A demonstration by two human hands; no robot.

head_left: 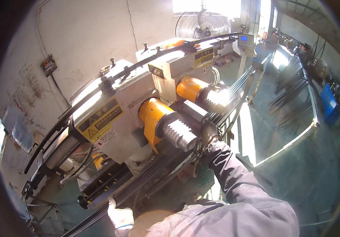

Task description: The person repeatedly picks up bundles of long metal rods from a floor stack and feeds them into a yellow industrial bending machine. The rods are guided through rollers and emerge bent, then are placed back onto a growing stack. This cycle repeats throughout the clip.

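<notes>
My left hand [120,216], in a white glove, is low in the head view beside a bundle of long thin dark metal rods [154,168]. Its thumb lies against the rods; the other fingers are hidden. My right arm reaches forward in a grey sleeve. My right hand [209,133], in a dark glove, is at the end of a rectangular metal block [195,110], close to the rods. Shadow hides its fingers. The rods run along the front of a machine [132,98], below two orange cylinders [154,112] with ribbed grey ends.
A black curved rail [138,65] runs over the machine. Behind it stands a large fan [203,29]. A control box with a small blue screen [246,39] is at the far end. To the right, many rods [292,93] lie by a metal frame [292,144].
</notes>
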